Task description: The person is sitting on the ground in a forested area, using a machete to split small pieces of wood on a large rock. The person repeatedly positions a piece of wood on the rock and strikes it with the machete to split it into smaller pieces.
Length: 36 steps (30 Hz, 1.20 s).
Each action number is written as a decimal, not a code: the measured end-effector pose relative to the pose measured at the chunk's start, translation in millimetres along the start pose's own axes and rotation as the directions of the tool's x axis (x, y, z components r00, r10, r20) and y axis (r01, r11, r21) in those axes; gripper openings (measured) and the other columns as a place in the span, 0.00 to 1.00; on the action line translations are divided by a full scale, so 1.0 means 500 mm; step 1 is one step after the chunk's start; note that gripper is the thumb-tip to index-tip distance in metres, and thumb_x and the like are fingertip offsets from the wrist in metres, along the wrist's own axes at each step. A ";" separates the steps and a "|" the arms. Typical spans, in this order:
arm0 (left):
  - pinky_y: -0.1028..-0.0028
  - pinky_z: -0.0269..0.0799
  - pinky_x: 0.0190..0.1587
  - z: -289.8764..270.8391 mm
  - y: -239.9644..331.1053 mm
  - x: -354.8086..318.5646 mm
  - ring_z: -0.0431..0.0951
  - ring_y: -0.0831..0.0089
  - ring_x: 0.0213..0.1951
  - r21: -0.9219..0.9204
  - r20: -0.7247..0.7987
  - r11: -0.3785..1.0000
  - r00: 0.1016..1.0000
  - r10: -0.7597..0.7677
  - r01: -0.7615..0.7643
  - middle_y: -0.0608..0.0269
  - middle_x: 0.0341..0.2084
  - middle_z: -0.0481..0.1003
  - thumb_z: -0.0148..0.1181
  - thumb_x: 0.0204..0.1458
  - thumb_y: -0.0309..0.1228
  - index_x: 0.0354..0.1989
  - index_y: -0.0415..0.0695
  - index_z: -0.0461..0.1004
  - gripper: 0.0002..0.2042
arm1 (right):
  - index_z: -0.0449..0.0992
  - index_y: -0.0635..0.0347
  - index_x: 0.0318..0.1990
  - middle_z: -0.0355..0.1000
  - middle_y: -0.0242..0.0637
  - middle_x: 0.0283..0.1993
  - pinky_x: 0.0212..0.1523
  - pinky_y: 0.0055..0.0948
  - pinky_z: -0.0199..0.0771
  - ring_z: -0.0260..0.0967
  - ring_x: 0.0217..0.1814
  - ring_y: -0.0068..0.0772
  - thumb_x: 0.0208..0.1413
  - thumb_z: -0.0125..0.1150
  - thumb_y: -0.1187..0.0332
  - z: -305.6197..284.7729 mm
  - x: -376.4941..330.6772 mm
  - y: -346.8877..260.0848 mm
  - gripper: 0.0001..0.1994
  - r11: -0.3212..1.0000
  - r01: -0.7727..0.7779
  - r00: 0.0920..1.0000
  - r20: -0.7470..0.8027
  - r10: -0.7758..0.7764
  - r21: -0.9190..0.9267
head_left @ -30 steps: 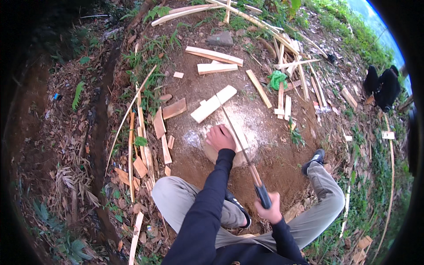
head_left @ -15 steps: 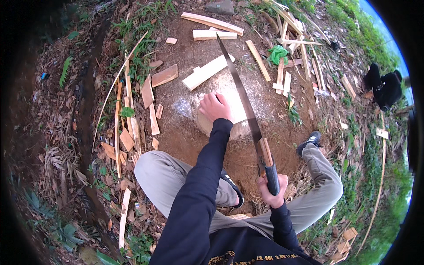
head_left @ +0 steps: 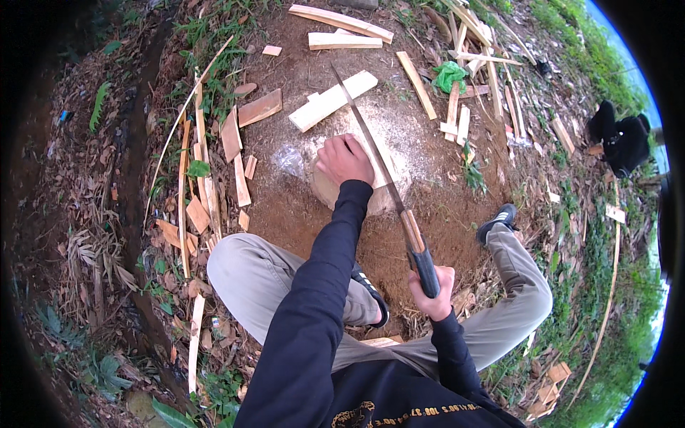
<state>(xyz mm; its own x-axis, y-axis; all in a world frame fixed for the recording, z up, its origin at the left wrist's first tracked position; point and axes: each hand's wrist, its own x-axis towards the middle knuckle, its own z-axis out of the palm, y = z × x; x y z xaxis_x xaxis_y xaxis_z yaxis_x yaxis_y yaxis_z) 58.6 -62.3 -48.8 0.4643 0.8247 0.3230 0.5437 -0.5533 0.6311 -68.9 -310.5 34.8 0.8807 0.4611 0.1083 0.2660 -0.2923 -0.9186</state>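
Observation:
My right hand point(head_left: 435, 294) is wrapped around the dark-and-wood handle of a long handsaw point(head_left: 373, 146). Its narrow blade slants away from me to the far left, along a pale board point(head_left: 383, 158) on a round wood stump point(head_left: 327, 191). Left of the blade, my left hand point(head_left: 345, 158) presses down on the board with curled fingers and covers part of it. Pale sawdust point(head_left: 421, 153) lies around the stump. Just past the hand is a thick pale plank point(head_left: 334, 101), crossed by the far part of the blade. Whether the teeth touch wood is unclear.
A crumpled clear plastic bag point(head_left: 289, 160) lies left of the stump. Wood offcuts point(head_left: 260, 108) and long strips point(head_left: 187, 200) are scattered to the left. More sticks and a green plastic bag point(head_left: 449, 75) lie at far right. My bent legs point(head_left: 246, 274) flank the stump.
My right hand and the saw handle have moved forward and a little left. The blade now appears narrower, with its tip farther left. My left hand stays on the board.

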 end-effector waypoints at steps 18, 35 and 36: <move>0.57 0.56 0.50 0.002 0.011 -0.005 0.68 0.60 0.46 0.129 -0.012 0.992 1.000 0.019 -0.017 0.60 0.38 0.70 0.49 0.61 0.40 0.36 0.47 0.74 0.12 | 0.64 0.60 0.15 0.57 0.34 0.12 0.16 0.29 0.55 0.54 0.11 0.27 0.49 0.72 0.68 0.021 -0.011 -0.010 0.21 0.995 -0.077 0.996 0.044 0.075 0.058; 0.50 0.52 0.63 0.019 -0.014 0.004 0.73 0.64 0.49 0.113 -0.015 0.977 0.983 0.183 -0.180 0.59 0.32 0.79 0.47 0.62 0.36 0.32 0.44 0.79 0.15 | 0.76 0.59 0.23 0.70 0.39 0.17 0.22 0.30 0.70 0.73 0.17 0.38 0.41 0.65 0.74 0.059 -0.028 -0.002 0.03 0.999 -0.044 0.997 -0.064 0.043 -0.012; 0.50 0.51 0.63 0.017 -0.010 0.007 0.73 0.64 0.49 0.108 -0.013 0.978 0.984 0.180 -0.178 0.60 0.32 0.79 0.48 0.62 0.35 0.32 0.44 0.79 0.14 | 0.76 0.59 0.24 0.70 0.39 0.17 0.22 0.30 0.70 0.73 0.17 0.38 0.40 0.65 0.74 0.056 -0.038 0.005 0.03 0.999 -0.041 0.998 -0.045 0.040 -0.022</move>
<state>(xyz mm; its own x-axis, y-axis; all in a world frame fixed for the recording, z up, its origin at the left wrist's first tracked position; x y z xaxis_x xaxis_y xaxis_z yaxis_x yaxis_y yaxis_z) 63.1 -57.7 -56.9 0.5455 0.7129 0.4407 0.5244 -0.7005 0.4840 -96.1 -296.4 19.6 0.9074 0.4110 0.0882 0.2378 -0.3290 -0.9139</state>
